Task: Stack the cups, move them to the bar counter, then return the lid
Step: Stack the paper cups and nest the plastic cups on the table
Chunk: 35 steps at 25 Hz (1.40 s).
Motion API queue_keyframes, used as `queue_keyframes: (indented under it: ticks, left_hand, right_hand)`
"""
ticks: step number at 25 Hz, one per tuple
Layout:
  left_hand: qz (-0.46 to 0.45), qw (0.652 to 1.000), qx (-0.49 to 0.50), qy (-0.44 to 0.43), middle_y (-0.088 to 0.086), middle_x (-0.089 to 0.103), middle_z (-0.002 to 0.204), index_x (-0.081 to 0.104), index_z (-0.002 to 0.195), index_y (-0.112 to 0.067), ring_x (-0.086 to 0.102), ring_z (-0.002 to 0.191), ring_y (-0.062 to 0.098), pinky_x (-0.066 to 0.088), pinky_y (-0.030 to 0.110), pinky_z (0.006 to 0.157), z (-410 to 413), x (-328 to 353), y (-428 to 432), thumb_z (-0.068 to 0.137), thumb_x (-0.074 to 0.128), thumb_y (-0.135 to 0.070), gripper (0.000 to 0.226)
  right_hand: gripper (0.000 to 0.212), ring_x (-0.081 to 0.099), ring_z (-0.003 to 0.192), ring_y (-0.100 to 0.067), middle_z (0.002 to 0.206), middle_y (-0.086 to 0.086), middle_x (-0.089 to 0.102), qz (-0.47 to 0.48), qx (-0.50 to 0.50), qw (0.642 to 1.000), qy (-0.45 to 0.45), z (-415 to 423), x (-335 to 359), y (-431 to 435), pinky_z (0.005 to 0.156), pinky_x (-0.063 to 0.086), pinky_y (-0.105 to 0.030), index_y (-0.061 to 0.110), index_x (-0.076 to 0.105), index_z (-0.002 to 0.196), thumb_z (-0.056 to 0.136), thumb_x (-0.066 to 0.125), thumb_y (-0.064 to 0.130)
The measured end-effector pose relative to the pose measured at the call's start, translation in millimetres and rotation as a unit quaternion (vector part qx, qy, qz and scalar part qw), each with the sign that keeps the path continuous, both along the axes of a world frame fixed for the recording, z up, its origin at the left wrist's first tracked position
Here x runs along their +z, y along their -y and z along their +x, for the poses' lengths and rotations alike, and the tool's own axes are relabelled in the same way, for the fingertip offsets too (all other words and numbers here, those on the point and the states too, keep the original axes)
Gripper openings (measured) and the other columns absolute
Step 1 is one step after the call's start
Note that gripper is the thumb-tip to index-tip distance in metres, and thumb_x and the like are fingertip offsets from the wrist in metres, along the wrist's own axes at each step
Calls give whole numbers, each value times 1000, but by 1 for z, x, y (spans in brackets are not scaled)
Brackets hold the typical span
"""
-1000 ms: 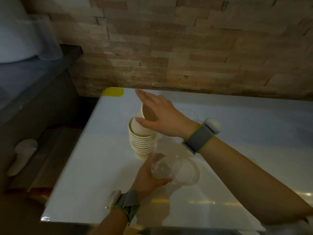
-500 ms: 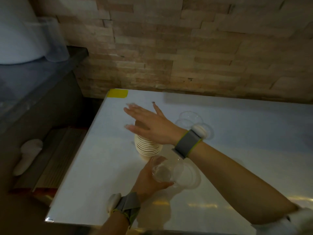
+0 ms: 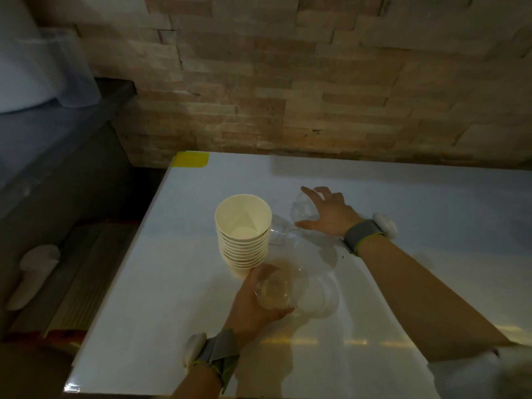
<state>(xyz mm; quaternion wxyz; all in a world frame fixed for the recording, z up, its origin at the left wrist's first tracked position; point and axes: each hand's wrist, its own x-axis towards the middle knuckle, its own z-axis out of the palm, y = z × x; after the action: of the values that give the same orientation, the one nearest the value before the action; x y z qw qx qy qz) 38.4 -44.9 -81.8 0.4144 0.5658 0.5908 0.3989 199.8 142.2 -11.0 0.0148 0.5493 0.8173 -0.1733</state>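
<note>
Item one: a single stack of paper cups (image 3: 243, 234), cream-coloured, upright on the white desk (image 3: 431, 254). We count roughly ten rims nested one inside another (the lowest ones blur together, so the count is approximate). The stack stands left of the desk's middle, and the topmost cup is empty.

Item two: clear plastic dome lids, hard to number because they are transparent. We make out one under the right hand (image 3: 328, 216), at about two o'clock from the stack; one or two more lying overlapped on the desk (image 3: 305, 246) just at three o'clock of the stack; and a nested pile lying on its side (image 3: 313, 298) at five o'clock, touching the stack's foot or nearly so.

Item three: two hands, each with one grey wristband edged in yellow-green. Our left hand (image 3: 253, 303) curls around the near end of the lying pile, fingers wrapped on it. Our right hand has its fingers spread over the far lid (image 3: 302, 213), fingertips at its rim; whether it grips or only rests there we cannot tell.

Item four: one yellow tape patch (image 3: 190, 159) at the desk's far left corner, eleven o'clock from the stack.

Item five: one brick wall (image 3: 316, 96) behind the desk.
</note>
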Motion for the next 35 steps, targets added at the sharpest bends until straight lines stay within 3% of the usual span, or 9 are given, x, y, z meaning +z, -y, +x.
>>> queue_keyframes:
  ticks: [4,7,12,16,21,26,29,33,35]
  left_hand:
    - [2,1000,2,-4,-12,52,122,41,111,-44,50,113,5,34,3,87,0,-3,0,58,82,-37,67]
    - [4,1000,10,2,-17,53,117,42,109,-43,51,107,-10,36,-2,81,1,-2,0,54,78,-45,66]
    - [6,1000,19,18,-13,52,121,48,117,-31,48,110,-9,36,-3,83,3,-6,-2,60,84,-28,68]
    - [-7,1000,26,-13,-23,46,118,38,117,-44,47,105,-9,36,-4,78,8,-3,-5,63,85,-30,73]
    - [-25,999,27,-27,-6,52,120,47,126,-22,53,111,12,39,-1,78,11,-2,-6,69,81,-23,66]
    - [-46,998,19,41,6,51,122,38,132,-4,49,123,27,39,25,97,8,1,1,75,73,-14,68]
    - [-39,997,35,52,0,47,122,40,129,-10,46,121,20,38,25,97,12,3,-1,70,72,-41,74]
    - [-21,999,47,15,-7,54,118,45,123,-22,52,112,13,40,0,81,12,0,-5,63,85,-23,71]
    - [-19,999,44,15,-8,54,118,46,124,-21,52,112,11,38,-2,82,11,-5,-6,62,85,-25,74]
  right_hand:
    - [90,22,131,-40,147,-17,21,14,-12,1000,7,2,-5,-4,103,32,-54,36,6,147,79,64,50]
    - [92,24,130,-37,141,-19,25,23,-36,999,-18,7,8,-3,105,30,-49,34,10,147,77,68,46]
    - [105,37,115,-15,121,5,28,42,-4,954,-297,20,54,52,102,33,-25,42,10,143,58,68,67]
    - [115,25,119,-8,122,15,23,38,110,978,-174,16,50,107,105,21,-25,38,1,145,51,42,89]
    - [106,9,135,-13,149,1,16,70,163,983,-50,-3,8,126,113,9,-37,23,5,148,69,55,73]
    - [120,4,141,-15,155,0,10,59,164,985,1,-7,-21,132,115,-3,-42,20,-2,148,61,50,83]
    - [108,5,142,-16,155,1,11,52,174,983,0,-8,-21,131,116,-3,-44,21,1,148,70,46,79]
    - [58,41,129,-22,142,-2,40,28,70,968,-237,-5,11,95,106,34,-38,27,36,139,89,43,54]
    - [56,47,122,-21,139,-4,41,57,26,949,-309,-11,23,63,100,41,-34,26,33,141,90,53,40]
